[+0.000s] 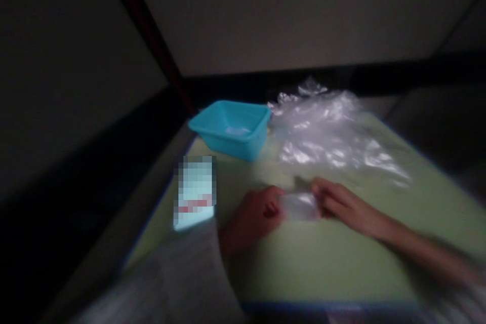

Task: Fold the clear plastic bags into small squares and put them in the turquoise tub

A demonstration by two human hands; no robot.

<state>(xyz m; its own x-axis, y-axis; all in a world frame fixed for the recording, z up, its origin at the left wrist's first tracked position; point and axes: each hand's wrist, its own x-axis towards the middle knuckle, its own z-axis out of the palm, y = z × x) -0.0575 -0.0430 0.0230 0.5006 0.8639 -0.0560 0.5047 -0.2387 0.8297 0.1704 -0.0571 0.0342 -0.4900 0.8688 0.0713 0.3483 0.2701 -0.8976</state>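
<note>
A clear packet is stretched between the two hands, just above or on the table; the blur hides which. The left hand grips its left end with curled fingers, and the right hand pinches its right end between thumb and fingers. A pale sleeve covers the left forearm, at the near left.

Left of the left hand lies a bright slab (its face is pixelated, so what it shows cannot be told). Beyond it, at the far left, stands a blue tub, upright, with something pale and indistinct inside. Right of the tub, a crumpled heap of clear plastic spreads across the far side. Behind everything rises a dim wall.
</note>
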